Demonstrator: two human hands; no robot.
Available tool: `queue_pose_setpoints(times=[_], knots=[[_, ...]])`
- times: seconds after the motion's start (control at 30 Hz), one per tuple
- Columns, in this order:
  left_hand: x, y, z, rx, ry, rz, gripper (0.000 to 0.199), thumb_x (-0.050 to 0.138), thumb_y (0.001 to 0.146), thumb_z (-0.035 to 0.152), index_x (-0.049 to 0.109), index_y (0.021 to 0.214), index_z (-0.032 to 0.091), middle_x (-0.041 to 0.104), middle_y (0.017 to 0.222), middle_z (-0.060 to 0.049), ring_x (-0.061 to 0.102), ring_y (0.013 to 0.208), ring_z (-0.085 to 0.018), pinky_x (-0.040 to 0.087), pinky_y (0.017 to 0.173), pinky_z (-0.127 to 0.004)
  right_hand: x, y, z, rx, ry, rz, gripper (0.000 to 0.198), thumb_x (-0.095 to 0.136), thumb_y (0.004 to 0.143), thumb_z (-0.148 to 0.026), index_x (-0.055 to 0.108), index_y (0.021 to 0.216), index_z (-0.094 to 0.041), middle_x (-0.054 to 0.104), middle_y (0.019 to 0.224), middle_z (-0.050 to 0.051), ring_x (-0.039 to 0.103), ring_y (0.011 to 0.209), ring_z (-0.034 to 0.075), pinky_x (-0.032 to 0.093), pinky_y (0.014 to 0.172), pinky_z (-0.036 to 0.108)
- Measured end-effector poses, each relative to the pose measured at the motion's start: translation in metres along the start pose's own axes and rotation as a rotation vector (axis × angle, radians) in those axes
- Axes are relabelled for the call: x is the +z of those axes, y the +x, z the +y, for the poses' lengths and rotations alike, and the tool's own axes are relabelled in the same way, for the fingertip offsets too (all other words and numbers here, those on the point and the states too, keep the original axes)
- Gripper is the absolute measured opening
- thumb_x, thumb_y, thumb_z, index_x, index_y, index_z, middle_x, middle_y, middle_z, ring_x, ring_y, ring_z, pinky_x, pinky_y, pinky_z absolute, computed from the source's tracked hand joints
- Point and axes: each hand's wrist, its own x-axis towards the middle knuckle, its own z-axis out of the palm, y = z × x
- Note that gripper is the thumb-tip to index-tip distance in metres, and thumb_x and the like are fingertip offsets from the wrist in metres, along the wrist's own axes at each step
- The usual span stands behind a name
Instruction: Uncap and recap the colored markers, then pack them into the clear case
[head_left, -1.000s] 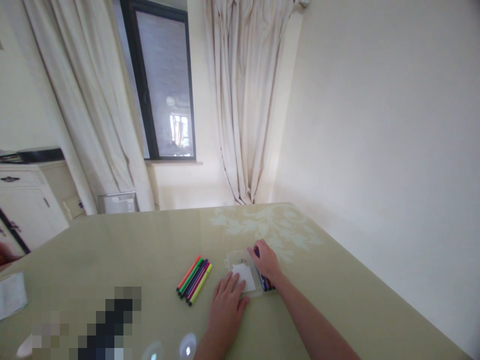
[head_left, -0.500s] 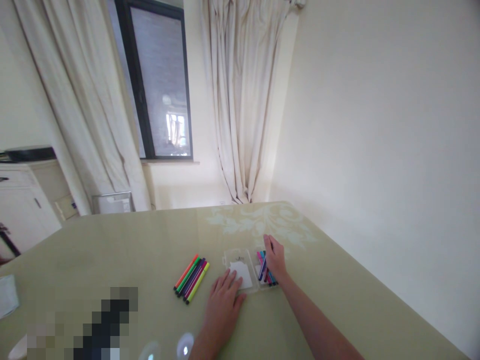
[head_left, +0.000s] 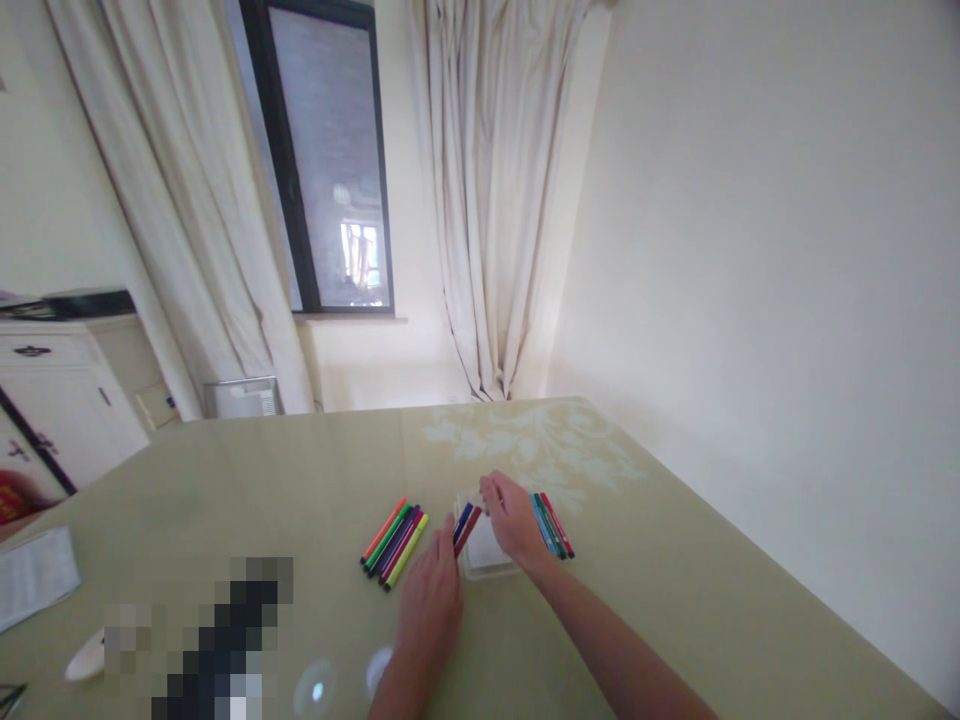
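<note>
My left hand [head_left: 431, 588] lies low over the table with its fingers stretched forward. Its index finger is alongside a blue marker [head_left: 463, 522] and a dark red marker [head_left: 469, 528], which slant up at the left side of a clear plastic case [head_left: 491, 574]. Above the case is my right hand [head_left: 514, 518], fingers closed together close to the markers' upper ends; whatever they hold is hidden. Inside the case shows a white card [head_left: 484, 547]. Just right of my right hand are several markers [head_left: 553, 526] in light blue, green and red, partly covered by it.
Left of my left hand lies a row of several markers [head_left: 394, 543], orange to yellow. A folded pale cloth or paper [head_left: 37, 575] and a white oval thing [head_left: 86, 655] are at the left of the table [head_left: 712, 620]. A wall [head_left: 787, 300] stands along the right.
My right hand has moved left, over the card part of the case, and my left hand slightly left. Blue and dark red markers now show between them; the right-hand markers are spread out, no longer heaped.
</note>
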Motion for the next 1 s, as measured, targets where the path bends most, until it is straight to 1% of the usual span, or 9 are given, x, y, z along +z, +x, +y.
queue_pose_setpoints(times=[0.07, 0.17, 0.27, 0.43, 0.63, 0.73, 0.8, 0.87, 1.0], knots=[[-0.008, 0.001, -0.007, -0.093, 0.117, -0.065, 0.060, 0.036, 0.090, -0.002, 0.052, 0.145, 0.014, 0.066, 0.136, -0.016, 0.066, 0.120, -0.024, 0.051, 0.099, -0.035, -0.010, 0.015, 0.030, 0.076, -0.267, 0.040, 0.041, 0.031, 0.109, -0.038, 0.061, 0.085, -0.022, 0.068, 0.085, 0.004, 0.061, 0.079, 0.017, 0.041, 0.071, 0.026], [-0.021, 0.001, -0.012, -0.161, 0.230, -0.130, 0.045, 0.044, 0.091, 0.006, 0.065, 0.129, 0.014, 0.071, 0.121, -0.015, 0.066, 0.113, -0.027, 0.050, 0.097, -0.040, -0.019, 0.023, 0.070, 0.115, -0.381, 0.027, 0.034, 0.042, 0.105, -0.032, 0.065, 0.082, -0.021, 0.069, 0.091, 0.010, 0.063, 0.091, 0.023, 0.042, 0.078, 0.031], [-0.028, -0.001, -0.009, -0.206, 0.284, -0.117, 0.038, 0.051, 0.088, 0.013, 0.068, 0.123, 0.016, 0.071, 0.114, -0.013, 0.063, 0.108, -0.027, 0.048, 0.092, -0.040, -0.017, 0.015, 0.090, 0.090, -0.453, -0.036, 0.026, 0.049, 0.101, -0.025, 0.068, 0.083, -0.021, 0.069, 0.095, 0.010, 0.063, 0.091, 0.023, 0.041, 0.080, 0.032], [-0.027, 0.001, -0.006, -0.192, 0.289, -0.048, 0.036, 0.055, 0.096, 0.028, 0.067, 0.127, 0.016, 0.066, 0.119, -0.014, 0.060, 0.109, -0.030, 0.047, 0.092, -0.041, -0.009, 0.008, 0.092, 0.057, -0.537, -0.071, 0.021, 0.052, 0.101, -0.025, 0.069, 0.089, -0.020, 0.069, 0.102, 0.011, 0.063, 0.097, 0.024, 0.040, 0.083, 0.032], [-0.022, 0.005, -0.016, -0.204, 0.317, -0.010, 0.032, 0.045, 0.099, 0.015, 0.070, 0.118, 0.019, 0.068, 0.112, -0.011, 0.062, 0.105, -0.027, 0.048, 0.091, -0.039, -0.010, 0.008, 0.089, 0.047, -0.578, -0.064, 0.025, 0.049, 0.104, -0.029, 0.069, 0.092, -0.020, 0.071, 0.099, 0.010, 0.064, 0.097, 0.025, 0.037, 0.084, 0.034], [-0.016, 0.003, -0.009, -0.093, 0.196, 0.033, 0.031, 0.047, 0.101, 0.024, 0.069, 0.123, 0.021, 0.068, 0.121, -0.011, 0.060, 0.113, -0.028, 0.047, 0.096, -0.041, -0.010, 0.008, 0.088, 0.058, -0.588, -0.054, 0.027, 0.047, 0.105, -0.031, 0.068, 0.092, -0.020, 0.073, 0.097, 0.010, 0.064, 0.095, 0.024, 0.036, 0.083, 0.034], [-0.009, 0.000, 0.001, 0.049, 0.067, 0.010, 0.033, 0.051, 0.101, 0.030, 0.067, 0.129, 0.024, 0.067, 0.128, -0.009, 0.059, 0.120, -0.027, 0.046, 0.101, -0.042, -0.010, 0.008, 0.087, 0.062, -0.593, -0.055, 0.028, 0.047, 0.106, -0.031, 0.068, 0.090, -0.021, 0.074, 0.095, 0.009, 0.064, 0.094, 0.024, 0.036, 0.083, 0.034], [-0.001, -0.005, 0.011, 0.135, -0.028, -0.031, 0.033, 0.055, 0.099, 0.031, 0.066, 0.131, 0.028, 0.066, 0.134, -0.006, 0.057, 0.124, -0.027, 0.044, 0.106, -0.043, -0.010, 0.008, 0.086, 0.066, -0.600, -0.056, 0.029, 0.047, 0.105, -0.031, 0.068, 0.088, -0.021, 0.075, 0.093, 0.008, 0.065, 0.094, 0.024, 0.036, 0.083, 0.034], [0.006, -0.009, 0.019, 0.112, -0.071, -0.109, 0.030, 0.059, 0.098, 0.027, 0.069, 0.125, 0.032, 0.067, 0.136, -0.002, 0.055, 0.128, -0.027, 0.043, 0.109, -0.046, -0.010, 0.008, 0.087, 0.071, -0.623, -0.057, 0.030, 0.048, 0.105, -0.030, 0.070, 0.089, -0.020, 0.076, 0.092, 0.009, 0.065, 0.093, 0.024, 0.036, 0.084, 0.034]])
